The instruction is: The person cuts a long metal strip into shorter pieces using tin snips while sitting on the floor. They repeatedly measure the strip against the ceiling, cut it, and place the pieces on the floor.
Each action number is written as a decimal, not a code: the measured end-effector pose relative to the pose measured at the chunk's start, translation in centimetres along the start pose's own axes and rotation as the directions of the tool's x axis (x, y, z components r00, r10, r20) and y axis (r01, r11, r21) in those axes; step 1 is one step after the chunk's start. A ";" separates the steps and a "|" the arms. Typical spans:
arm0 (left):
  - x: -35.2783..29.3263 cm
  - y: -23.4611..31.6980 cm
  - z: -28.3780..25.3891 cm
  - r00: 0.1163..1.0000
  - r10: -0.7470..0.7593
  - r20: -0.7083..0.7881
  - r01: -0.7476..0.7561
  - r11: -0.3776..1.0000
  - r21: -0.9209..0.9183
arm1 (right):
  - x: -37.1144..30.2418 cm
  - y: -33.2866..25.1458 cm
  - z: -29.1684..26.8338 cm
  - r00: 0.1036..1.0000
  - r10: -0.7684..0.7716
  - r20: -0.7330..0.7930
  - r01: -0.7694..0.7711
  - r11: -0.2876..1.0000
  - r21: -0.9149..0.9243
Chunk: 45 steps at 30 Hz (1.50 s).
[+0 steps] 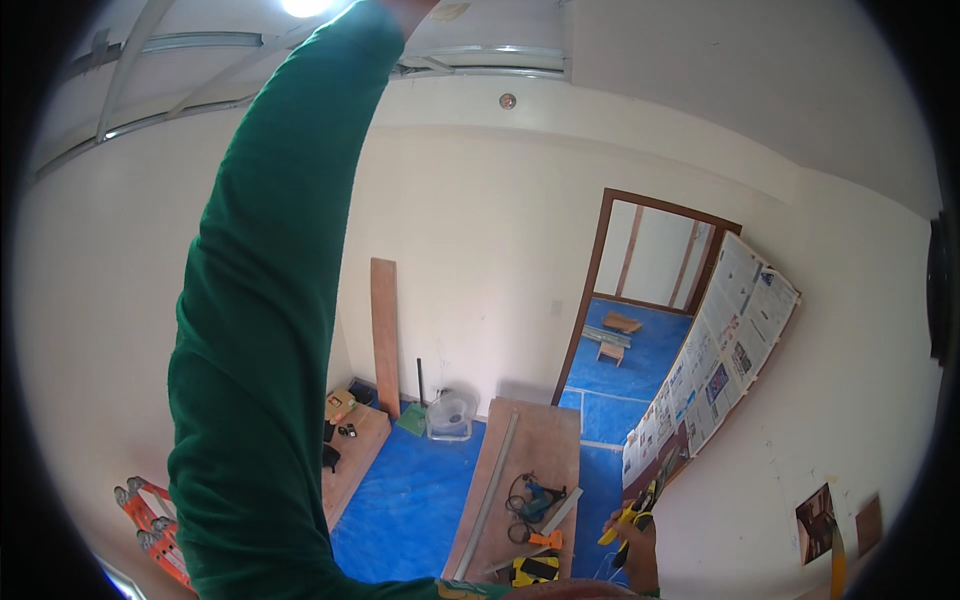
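Note:
My left arm, in a green sleeve (270, 260), reaches steeply up toward the ceiling. Only the wrist end of my left hand (408, 10) shows at the top edge, close to the metal ceiling framing (500, 60); its fingers are out of view. Low on the right, my right hand (642, 552) is closed around a yellow-and-black hand tool (630, 516) that looks like tin snips, its dark end pointing up. Left of that hand, below me, a wooden board surface (520, 440) carries a blue corded power tool (537, 500), an orange-and-black tool (545, 539) and a yellow-and-black item (535, 571).
Blue sheeting (410, 500) covers the floor. A newspaper-covered door (720, 350) stands open by the doorway at right. An orange ladder (155, 520) is at lower left. By the far wall are a tall plank (384, 335), a green dustpan (411, 419) and a clear bin (450, 415).

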<state>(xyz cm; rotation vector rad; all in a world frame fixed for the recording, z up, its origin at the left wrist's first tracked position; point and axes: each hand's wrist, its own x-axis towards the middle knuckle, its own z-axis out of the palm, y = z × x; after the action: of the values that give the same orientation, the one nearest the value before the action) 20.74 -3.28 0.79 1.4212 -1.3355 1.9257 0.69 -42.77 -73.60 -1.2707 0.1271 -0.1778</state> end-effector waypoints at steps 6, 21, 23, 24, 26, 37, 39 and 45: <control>0.6 -0.2 -1.3 0.985 -0.057 0.161 0.057 0.998 0.002 | 2.7 0.2 1.8 0.997 0.010 0.077 -0.008 1.000 -0.027; -0.6 6.4 -1.5 0.974 -0.226 0.031 0.225 0.974 0.025 | 3.4 0.6 5.2 0.968 -0.106 0.228 0.118 0.992 -0.038; -0.1 6.6 -1.7 0.983 -0.173 -0.063 0.170 0.984 -0.062 | 3.1 0.9 4.6 0.971 -0.115 0.209 0.122 0.992 -0.021; 0.2 6.6 -1.8 0.982 -0.153 -0.109 0.143 0.984 -0.102 | 3.0 1.2 4.1 0.973 -0.117 0.201 0.123 0.992 -0.015; 0.7 6.4 -2.3 0.988 -0.144 -0.054 0.134 0.978 -0.160 | 3.2 2.1 3.0 0.974 -0.113 0.194 0.119 0.993 -0.018; 1.2 6.1 -3.5 0.978 -0.199 0.062 0.205 0.973 -0.106 | 5.7 5.0 -1.0 0.946 -0.115 0.303 0.155 0.981 -0.112; 1.2 6.1 -3.9 0.979 -0.189 0.080 0.197 0.974 -0.113 | 4.3 2.7 0.6 0.944 -0.156 0.291 0.178 0.983 -0.051; -2.1 7.8 -6.0 0.958 -0.236 0.164 0.276 0.913 -0.300 | 0.6 -5.6 4.7 0.912 -0.327 0.249 0.357 0.930 -0.085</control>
<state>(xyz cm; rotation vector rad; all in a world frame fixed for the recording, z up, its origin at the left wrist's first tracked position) 12.62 -1.27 -4.80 1.4837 -1.3640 1.3997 1.87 -40.12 -66.88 -1.4281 -0.2937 -0.3262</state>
